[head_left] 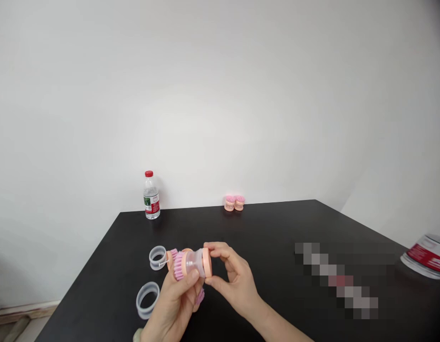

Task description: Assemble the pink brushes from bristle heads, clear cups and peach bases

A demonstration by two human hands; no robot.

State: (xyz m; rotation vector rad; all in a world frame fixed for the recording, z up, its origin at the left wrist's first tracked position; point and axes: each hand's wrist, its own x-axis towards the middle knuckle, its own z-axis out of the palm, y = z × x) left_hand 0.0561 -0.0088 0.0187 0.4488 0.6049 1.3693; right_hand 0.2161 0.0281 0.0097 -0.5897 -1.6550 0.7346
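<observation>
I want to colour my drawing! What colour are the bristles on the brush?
The bristles are pink, best seen in the head view.

Two round plastic rings [147,300] lie left on the worktop [276,228]. A plastic water bottle [151,197] and paired bristle brushes [234,203] stand along its far edge.

Brush [195,262] — clear, smooth plast.; tbl [241,228] — matt.

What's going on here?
A person is holding a pink-bristled brush with a clear body in both hands: the left hand grasps the bristle end, and the right hand pinches the peach end. Two clear plastic rings lie nearby on the black table. A water bottle and a pair of brushes stand at the table's far edge.
</observation>
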